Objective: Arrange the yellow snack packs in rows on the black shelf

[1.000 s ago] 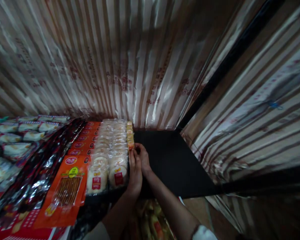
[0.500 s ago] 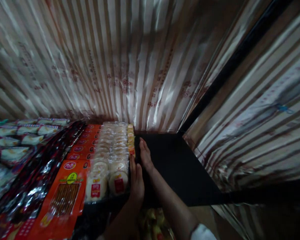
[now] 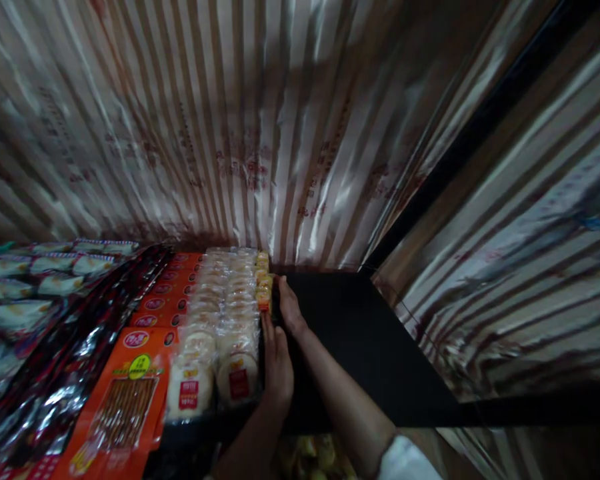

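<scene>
A narrow row of small yellow packets [image 3: 263, 285] runs back along the shelf. My left hand [image 3: 279, 367] is at the row's front end, its fingers stretched forward and touching or nearly touching the nearest packet. Along the row's right side lies my right hand [image 3: 291, 308], held flat and on edge, with fingers extended and the fingertips near the packets. Neither hand grips anything that I can see. Left of the yellow row stand two rows of clear-wrapped round white cakes [image 3: 237, 377] with red labels, close beside my left fingers.
Orange packs of brown sticks [image 3: 130, 400], dark shiny packets [image 3: 70, 373] and white-and-blue bags [image 3: 20, 313] fill the left. Black shelf board [image 3: 360, 347] extends right to a black post [image 3: 430, 180]. Striped plastic sheeting [image 3: 240, 120] hangs behind. Yellowish packages [image 3: 315, 453] sit below.
The view has shifted slightly. My right hand's fingers have come in closer to the yellow packets' side; my left hand stays at the front of the row.
</scene>
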`<state>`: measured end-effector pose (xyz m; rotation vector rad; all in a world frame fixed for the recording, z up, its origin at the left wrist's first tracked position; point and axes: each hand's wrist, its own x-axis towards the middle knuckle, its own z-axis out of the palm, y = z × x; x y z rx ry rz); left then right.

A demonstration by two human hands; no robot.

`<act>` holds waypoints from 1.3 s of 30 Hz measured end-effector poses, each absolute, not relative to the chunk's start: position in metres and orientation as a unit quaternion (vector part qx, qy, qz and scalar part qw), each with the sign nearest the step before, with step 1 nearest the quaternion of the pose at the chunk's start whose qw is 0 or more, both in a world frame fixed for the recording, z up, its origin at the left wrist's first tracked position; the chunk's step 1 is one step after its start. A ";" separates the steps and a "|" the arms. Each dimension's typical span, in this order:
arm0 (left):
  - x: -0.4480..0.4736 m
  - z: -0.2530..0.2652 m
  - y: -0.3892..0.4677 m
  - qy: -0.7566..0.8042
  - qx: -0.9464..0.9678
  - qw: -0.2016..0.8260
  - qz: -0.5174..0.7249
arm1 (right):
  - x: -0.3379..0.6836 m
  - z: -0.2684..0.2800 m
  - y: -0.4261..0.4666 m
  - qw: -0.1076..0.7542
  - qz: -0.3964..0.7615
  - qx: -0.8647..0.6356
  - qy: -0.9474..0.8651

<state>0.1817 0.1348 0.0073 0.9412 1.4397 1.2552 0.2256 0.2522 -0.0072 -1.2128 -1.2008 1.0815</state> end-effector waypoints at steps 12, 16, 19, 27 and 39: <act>0.190 -0.008 0.132 0.631 0.455 0.375 0.504 | 0.218 -0.002 0.247 0.485 0.351 -0.557 -0.575; 0.191 -0.007 0.131 0.626 0.439 0.391 0.513 | 0.216 -0.001 0.246 0.498 0.357 -0.559 -0.559; 0.193 -0.009 0.130 0.621 0.432 0.384 0.529 | 0.216 0.002 0.248 0.501 0.356 -0.561 -0.555; 0.194 -0.012 0.132 0.616 0.436 0.382 0.533 | 0.216 0.010 0.259 0.512 0.330 -0.574 -0.547; 0.190 -0.031 0.140 0.626 0.445 0.358 0.531 | 0.222 -0.005 0.268 0.542 0.346 -0.572 -0.509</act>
